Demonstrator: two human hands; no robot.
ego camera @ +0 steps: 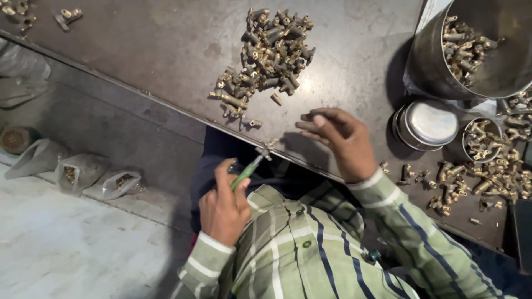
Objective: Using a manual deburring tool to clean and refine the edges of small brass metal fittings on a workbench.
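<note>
Green-handled tool [247, 173]: left hand [223, 207] is gripping it with fingers curled tight, tip sitting at the table edge [166, 105]
Right hand [339, 140]: hovering over the table, fingers loosely spread, holding nothing
Big steel pot [438, 61]: holding brass fittings
Small cup [481, 138]: packed with fittings too
Lidded tin [424, 124]: sitting closed between them
Loose pile [271, 52]: lying just beyond the right hand

Green shirt [310, 249]; white and navy stripes; cuffed sleeves.

The fittings [274, 52] were brass-gold, the desk [166, 50] dark grey, the tool handle [244, 176] green, the sleeve [404, 221] green with white and navy stripes.
</note>
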